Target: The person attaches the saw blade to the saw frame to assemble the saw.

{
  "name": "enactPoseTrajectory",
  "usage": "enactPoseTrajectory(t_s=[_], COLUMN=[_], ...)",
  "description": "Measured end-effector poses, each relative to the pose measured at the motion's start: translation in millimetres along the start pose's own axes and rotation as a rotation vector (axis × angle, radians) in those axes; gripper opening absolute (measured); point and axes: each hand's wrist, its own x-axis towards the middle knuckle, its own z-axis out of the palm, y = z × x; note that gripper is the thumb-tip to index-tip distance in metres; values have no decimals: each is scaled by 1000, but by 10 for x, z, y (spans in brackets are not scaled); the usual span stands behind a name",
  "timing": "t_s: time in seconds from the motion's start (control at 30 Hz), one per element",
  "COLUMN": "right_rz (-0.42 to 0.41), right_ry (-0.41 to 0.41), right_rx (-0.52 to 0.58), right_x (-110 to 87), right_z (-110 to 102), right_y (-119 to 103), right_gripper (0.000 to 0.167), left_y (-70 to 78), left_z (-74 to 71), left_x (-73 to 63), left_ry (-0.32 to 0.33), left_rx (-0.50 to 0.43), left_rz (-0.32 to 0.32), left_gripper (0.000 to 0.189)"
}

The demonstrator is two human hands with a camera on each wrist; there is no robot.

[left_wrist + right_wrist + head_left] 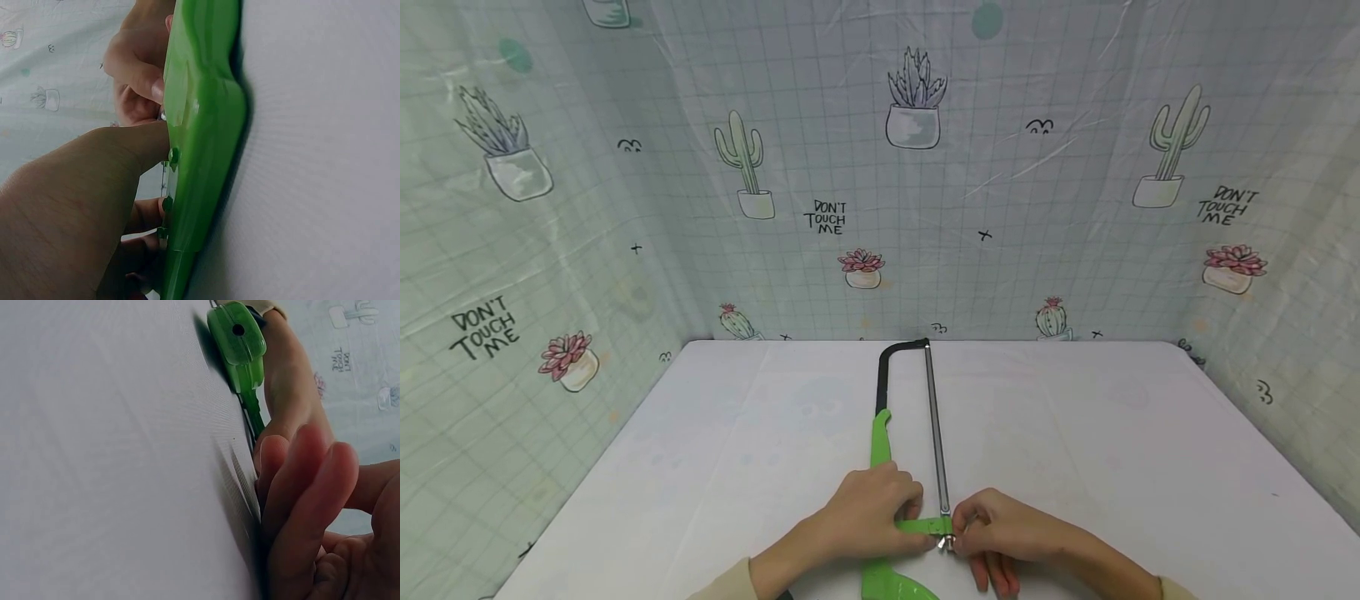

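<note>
A hacksaw (880, 442) with a green and black frame lies on the white table, its far end pointing away from me. The thin grey blade (935, 425) runs along its right side. My left hand (871, 512) grips the green frame near the handle, thumb reaching toward the silver wing nut (946, 544) at the blade's near end. My right hand (1011, 527) pinches at that wing nut with thumb and forefinger. In the left wrist view the green frame (206, 125) partly hides the fingers. The right wrist view shows the handle's end (237, 337); the wing nut is hidden there.
The white table (1075, 433) extends to both sides of the saw. A patterned sheet (970, 192) with printed cacti hangs behind it and along both sides. A small dark object (786, 595) shows at the bottom edge beside the left forearm.
</note>
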Motion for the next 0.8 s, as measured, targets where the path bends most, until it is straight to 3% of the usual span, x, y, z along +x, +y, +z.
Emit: enactPoseTrajectory(t_s=[0.27, 0.8], right_rz=[-11, -5], right_ry=[-48, 2], right_rx=[35, 19], right_x=[-20, -5], right_z=[-18, -8], right_y=[-18, 10], right_gripper=[6, 3], left_y=[-4, 2], left_z=[2, 18], left_x=[3, 1], left_ry=[1, 2], left_rx=[7, 3], left_rz=[6, -4], left_gripper=[37, 38])
